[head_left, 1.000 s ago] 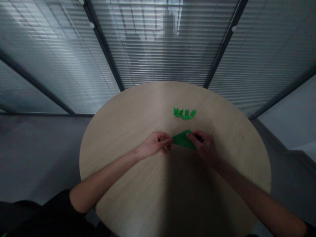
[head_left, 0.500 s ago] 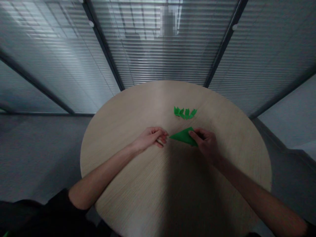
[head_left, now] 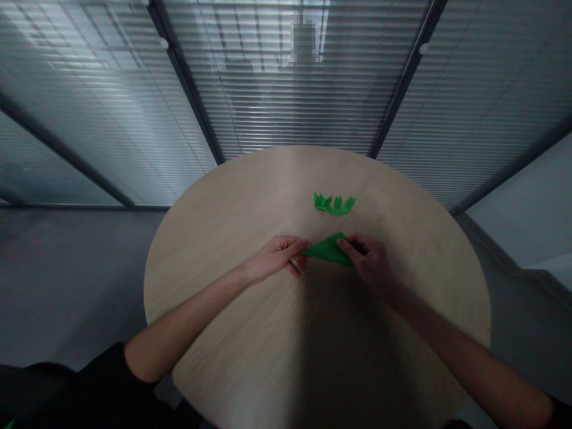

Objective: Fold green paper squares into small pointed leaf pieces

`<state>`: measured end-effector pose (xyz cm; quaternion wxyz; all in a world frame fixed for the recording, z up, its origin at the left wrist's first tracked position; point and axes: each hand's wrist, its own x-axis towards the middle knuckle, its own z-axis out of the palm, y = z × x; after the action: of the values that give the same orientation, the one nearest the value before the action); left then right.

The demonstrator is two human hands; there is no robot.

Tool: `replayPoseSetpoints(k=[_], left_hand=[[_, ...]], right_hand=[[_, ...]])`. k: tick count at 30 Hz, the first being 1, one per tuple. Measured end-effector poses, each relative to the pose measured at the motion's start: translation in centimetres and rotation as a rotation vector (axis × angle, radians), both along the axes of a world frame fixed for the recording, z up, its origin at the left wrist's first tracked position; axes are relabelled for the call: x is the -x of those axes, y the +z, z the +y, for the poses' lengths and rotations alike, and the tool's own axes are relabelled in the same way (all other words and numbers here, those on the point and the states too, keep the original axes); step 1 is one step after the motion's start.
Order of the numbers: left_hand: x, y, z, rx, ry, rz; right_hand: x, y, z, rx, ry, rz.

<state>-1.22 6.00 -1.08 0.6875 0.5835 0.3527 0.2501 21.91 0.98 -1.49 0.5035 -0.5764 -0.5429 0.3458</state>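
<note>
A green sheet of paper, folded to a long point [head_left: 327,249], is held between my two hands above the table. My right hand [head_left: 370,259] is closed on its wide end, the thumb lying on top and the fingers behind. At the narrow tip on the left, my left hand [head_left: 283,253] pinches the paper between thumb and fingers. Beyond the paper, several small folded green paper pieces [head_left: 334,205] lie in a row on the table.
The round wooden table [head_left: 214,238] carries a dark shadow toward its near edge. Glass partitions with blinds [head_left: 295,113] and dark frames rise behind it. Grey floor [head_left: 102,268] shows at the left.
My left hand has moved a little right and closed on the paper's tip. The folded paper and my right hand have shifted slightly left.
</note>
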Motion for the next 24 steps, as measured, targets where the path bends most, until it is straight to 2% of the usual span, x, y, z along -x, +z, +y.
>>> replayPoseSetpoints(k=[4, 10, 17, 24], left_hand=[[-0.3, 0.4, -0.2, 0.012, 0.001, -0.007], [-0.9, 1.0, -1.3, -0.123, -0.054, 0.092], [-1.7, 0.6, -2.2, -0.372, 0.076, 0.188], [-1.7, 0.8, -2.5, -0.389, 0.084, 0.165]], right_hand=[[0.3, 0.0, -0.2, 0.005, 0.035, -0.039], [1.5, -0.4, -0.7, 0.044, 0.173, -0.058], [1.9, -0.1, -0.9, 0.071, 0.25, -0.036], [1.9, 0.2, -1.0, 0.097, 0.256, 0.006]])
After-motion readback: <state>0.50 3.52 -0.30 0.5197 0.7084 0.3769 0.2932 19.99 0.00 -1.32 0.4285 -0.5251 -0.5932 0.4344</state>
